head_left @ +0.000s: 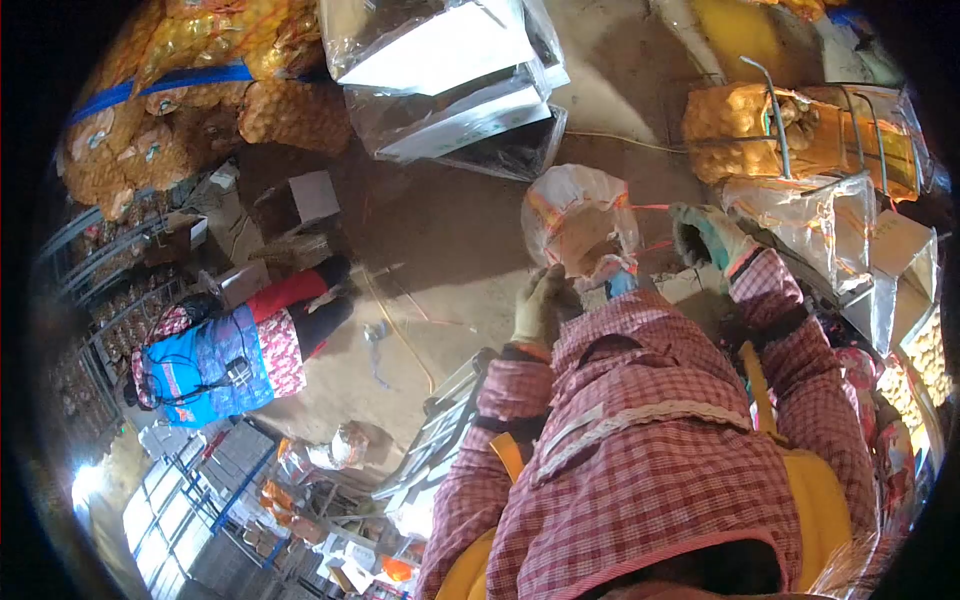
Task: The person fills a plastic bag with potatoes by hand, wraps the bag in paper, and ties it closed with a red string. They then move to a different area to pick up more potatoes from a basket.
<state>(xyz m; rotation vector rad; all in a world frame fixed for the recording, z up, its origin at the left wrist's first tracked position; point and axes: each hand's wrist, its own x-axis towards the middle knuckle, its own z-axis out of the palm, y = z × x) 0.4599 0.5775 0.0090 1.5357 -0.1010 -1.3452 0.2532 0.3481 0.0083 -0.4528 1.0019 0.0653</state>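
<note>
Two gloved hands: left hand (541, 306) clamps the sack (578, 222), right hand (712, 238) curls beside it, grip unclear.

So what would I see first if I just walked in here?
Probably the white sack in the middle, gripped at its lower edge by the gloved left hand, with the green-gloved right hand just beside it. Then the orange net sacks piled at the top left, full of something yellowish. Another person in blue and red is over on the left.
</note>
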